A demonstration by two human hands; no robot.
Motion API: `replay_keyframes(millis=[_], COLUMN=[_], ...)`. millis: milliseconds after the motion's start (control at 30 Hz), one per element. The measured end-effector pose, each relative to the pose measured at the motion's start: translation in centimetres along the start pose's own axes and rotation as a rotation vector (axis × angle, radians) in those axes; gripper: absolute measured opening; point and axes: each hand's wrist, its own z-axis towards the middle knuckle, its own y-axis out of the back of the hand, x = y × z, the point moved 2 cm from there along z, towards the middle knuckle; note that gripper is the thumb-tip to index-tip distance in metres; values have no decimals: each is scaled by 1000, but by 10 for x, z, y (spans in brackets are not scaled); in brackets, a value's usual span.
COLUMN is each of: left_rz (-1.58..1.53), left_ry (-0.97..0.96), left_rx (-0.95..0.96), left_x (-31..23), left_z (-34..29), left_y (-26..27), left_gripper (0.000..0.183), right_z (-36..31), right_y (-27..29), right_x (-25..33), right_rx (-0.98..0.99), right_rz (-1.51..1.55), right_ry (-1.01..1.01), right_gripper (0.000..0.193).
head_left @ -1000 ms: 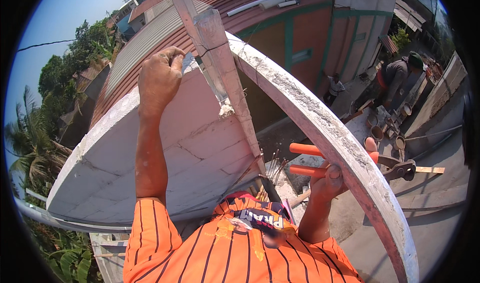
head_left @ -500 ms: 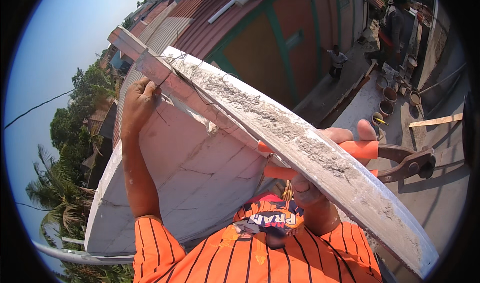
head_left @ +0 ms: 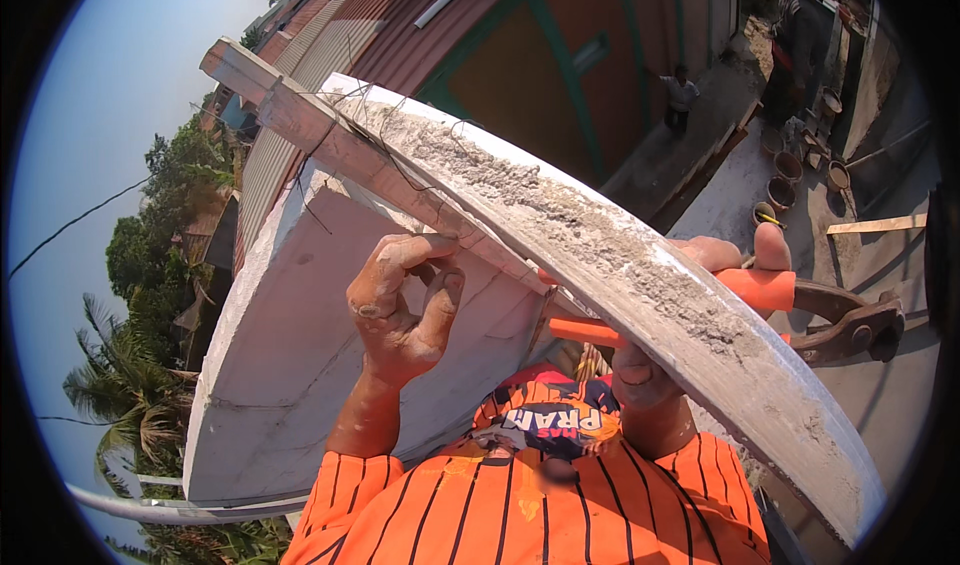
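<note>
My left hand [head_left: 405, 310] is raised beside the wooden board [head_left: 345, 155], thumb and forefinger curved but apart, with nothing visible between them. Thin binding wire [head_left: 318, 200] loops around the board, its loose ends hanging below. The board lies along the edge of a white wall [head_left: 560, 220] topped with rough mortar. On the right, my right hand [head_left: 645, 377] grips pincers [head_left: 850, 330] with orange handles and rusty jaws. The wall's top hides part of that hand and of the handles.
A white block wall [head_left: 290, 365] slopes down at the left. Corrugated roofing [head_left: 400, 50] lies beyond. Far below at the right are several buckets [head_left: 785, 180], a loose plank [head_left: 880, 225] and two people, one standing in the passage [head_left: 680, 95]. A pale pipe [head_left: 180, 508] runs at lower left.
My left hand has let go of the wire on the board and moved right and down, nearer my chest. The right hand and the pincers have shifted slightly right and down in view.
</note>
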Motion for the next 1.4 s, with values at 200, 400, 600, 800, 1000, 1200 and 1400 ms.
replay_keyframes(millis=[200,400,600,800,1000,1200,1400], left_rz=[-266,-781,-1430,-1531,-1605,-1489,-1492], left_ry=[280,473,329,187,139,171,155], left_rx=[-16,53,122,199,318,271,383], left_x=[38,61,61,64,70,60,63], left_z=[-24,-19,17,24,30,39,40], left_y=[-26,-42,-65,-78,-57,-58,-71], left_gripper=[34,37,37,45,37,29,29], right_z=[0,2,4,-3,-33,-53,-34], right_y=[-4,-6,13,10,27,-8,-5], right_x=[-4,-5,1,-4,-34,-66,-64], right_rx=[-78,-159,-87,129,-197,-97,-127], right_rz=[-84,-295,-497,-496,-695,-736,-770], right_ry=[74,186,130,-140,-629,-749,-749], right_gripper=[78,80,78,51,45,37,36])
